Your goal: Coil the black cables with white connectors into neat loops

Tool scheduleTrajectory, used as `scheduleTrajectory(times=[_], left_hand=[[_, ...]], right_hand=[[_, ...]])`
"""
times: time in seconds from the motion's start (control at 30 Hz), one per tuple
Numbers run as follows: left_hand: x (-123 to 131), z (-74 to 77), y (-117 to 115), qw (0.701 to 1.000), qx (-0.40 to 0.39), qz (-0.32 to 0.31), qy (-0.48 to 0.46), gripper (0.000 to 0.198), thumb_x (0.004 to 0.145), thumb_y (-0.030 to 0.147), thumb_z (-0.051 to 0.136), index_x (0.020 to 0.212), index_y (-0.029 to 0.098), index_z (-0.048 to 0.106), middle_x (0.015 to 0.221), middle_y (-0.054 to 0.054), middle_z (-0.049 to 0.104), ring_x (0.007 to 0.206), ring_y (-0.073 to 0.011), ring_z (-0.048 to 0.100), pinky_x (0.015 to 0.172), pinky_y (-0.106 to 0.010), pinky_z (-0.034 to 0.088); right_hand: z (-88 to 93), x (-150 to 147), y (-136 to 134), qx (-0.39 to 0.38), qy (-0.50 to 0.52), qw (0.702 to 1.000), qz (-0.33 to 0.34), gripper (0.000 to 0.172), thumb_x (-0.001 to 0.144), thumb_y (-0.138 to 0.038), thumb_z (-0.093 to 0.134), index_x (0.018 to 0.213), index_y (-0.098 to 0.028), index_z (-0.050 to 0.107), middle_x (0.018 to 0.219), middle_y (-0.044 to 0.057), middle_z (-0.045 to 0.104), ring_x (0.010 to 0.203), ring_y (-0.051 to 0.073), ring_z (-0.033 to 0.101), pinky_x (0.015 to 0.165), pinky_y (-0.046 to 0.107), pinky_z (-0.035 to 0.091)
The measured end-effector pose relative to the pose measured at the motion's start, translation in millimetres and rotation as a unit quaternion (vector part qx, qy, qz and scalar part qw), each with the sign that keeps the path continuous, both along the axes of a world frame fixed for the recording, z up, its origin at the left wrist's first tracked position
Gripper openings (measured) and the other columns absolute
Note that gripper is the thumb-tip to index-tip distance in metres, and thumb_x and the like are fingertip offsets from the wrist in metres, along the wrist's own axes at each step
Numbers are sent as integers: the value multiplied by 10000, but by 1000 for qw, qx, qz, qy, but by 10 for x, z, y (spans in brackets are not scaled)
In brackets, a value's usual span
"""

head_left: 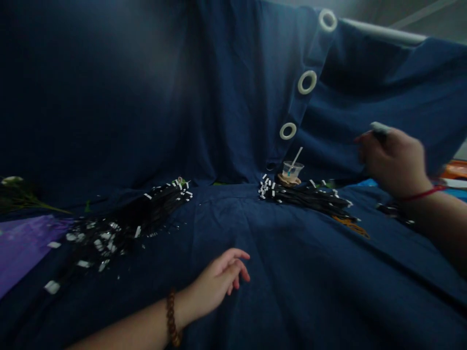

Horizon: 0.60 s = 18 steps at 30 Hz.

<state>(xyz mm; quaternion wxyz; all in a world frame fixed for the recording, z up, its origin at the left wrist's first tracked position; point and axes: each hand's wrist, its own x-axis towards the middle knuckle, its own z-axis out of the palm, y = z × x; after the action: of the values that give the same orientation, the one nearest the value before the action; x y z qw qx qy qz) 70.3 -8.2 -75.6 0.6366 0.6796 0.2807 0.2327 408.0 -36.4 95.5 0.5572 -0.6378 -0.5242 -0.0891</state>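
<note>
My left hand (221,279) hovers over or rests on the dark blue cloth (284,287) in the lower middle; which of the two, I cannot tell. Its fingers are loosely bent and apart, with nothing in them. At the right, my right hand (396,158) is raised and closed, blurred by motion. A pale, short end (380,128) sticks out above its fist; the rest is hidden by the fingers. Below and left of that hand lies a bundle of thin black strands with white ends (310,197). Another such bundle (153,206) lies at the left.
Loose black strands with white tabs (105,243) spread at the left beside a purple sheet (32,243) and greenery (22,194). At the back stands a clear cup (293,170) with a stick in it. Orange strands (352,226) lie right. A blue curtain (219,97) hangs behind.
</note>
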Motion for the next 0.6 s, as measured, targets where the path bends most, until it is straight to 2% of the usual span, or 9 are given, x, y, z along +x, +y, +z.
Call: scheduleTrajectory(times=[0.07, 0.17, 0.2, 0.27, 0.33, 0.4, 0.47, 0.53, 0.6], left_hand=[[6, -1, 12, 1000, -8, 0, 3, 318, 867, 357, 367, 1045, 122, 485, 755, -47, 551, 560, -89, 442, 463, -202, 325], [21, 3, 26, 1000, -16, -2, 1, 288, 865, 336, 376, 1030, 122, 475, 735, -34, 543, 550, -82, 441, 455, -196, 321], [25, 5, 28, 1000, -16, -4, 1, 280, 860, 330, 387, 1026, 122, 471, 731, -31, 540, 545, -80, 437, 453, -195, 319], [28, 6, 35, 1000, -19, -5, 2, 271, 846, 327, 418, 1018, 123, 467, 725, -26, 537, 530, -75, 427, 447, -193, 311], [24, 6, 47, 1000, -29, -3, 7, 272, 827, 331, 449, 1004, 126, 467, 715, -21, 530, 517, -73, 421, 441, -193, 309], [16, 3, 62, 999, -42, -2, 10, 281, 810, 342, 469, 992, 128, 468, 701, -16, 522, 510, -74, 420, 439, -193, 313], [14, -7, 69, 999, -49, -8, 17, 285, 795, 349, 486, 977, 130, 473, 697, -14, 517, 513, -74, 422, 445, -192, 322], [18, -21, 63, 998, -46, -11, 29, 278, 794, 344, 488, 969, 129, 477, 703, -14, 515, 525, -74, 425, 454, -189, 328], [23, -22, 55, 998, -39, -13, 45, 264, 806, 330, 466, 977, 129, 477, 717, -16, 517, 542, -76, 433, 460, -186, 339]], right_hand=[[-49, 70, 179, -55, -82, 995, -34, 209, 876, -335, 465, 974, -168, 543, 989, 59, 519, 902, 167, 487, 820, 364, 395], [-308, 93, 620, -151, -164, 974, -36, 209, 872, -310, 481, 1008, -175, 563, 1088, 75, 528, 988, 182, 491, 889, 401, 380], [-439, 56, 779, -176, -182, 967, -32, 271, 854, -310, 514, 1062, -138, 540, 1094, 79, 523, 1004, 204, 500, 874, 429, 392], [-753, -112, 1048, -204, -207, 957, -30, 389, 840, -334, 533, 1174, -142, 482, 1206, 108, 463, 1090, 247, 457, 904, 478, 366], [-1105, -397, 1193, -210, -239, 948, -11, 476, 828, -347, 544, 1248, -157, 425, 1330, 121, 348, 1222, 307, 318, 974, 559, 247], [-1443, -733, 1191, -213, -278, 936, 44, 543, 825, -364, 542, 1299, -159, 372, 1393, 128, 260, 1284, 330, 205, 1007, 582, 158], [-1700, -1036, 1087, -225, -314, 914, 124, 537, 854, -398, 491, 1314, -155, 357, 1392, 136, 270, 1284, 315, 225, 1011, 557, 188], [-1834, -1241, 962, -243, -349, 878, 220, 503, 860, -445, 467, 1280, -174, 413, 1341, 109, 373, 1243, 272, 329, 1004, 509, 255], [-1860, -1331, 881, -251, -360, 856, 272, 469, 882, -438, 429, 1273, -180, 426, 1325, 101, 402, 1234, 252, 351, 1002, 489, 273]])
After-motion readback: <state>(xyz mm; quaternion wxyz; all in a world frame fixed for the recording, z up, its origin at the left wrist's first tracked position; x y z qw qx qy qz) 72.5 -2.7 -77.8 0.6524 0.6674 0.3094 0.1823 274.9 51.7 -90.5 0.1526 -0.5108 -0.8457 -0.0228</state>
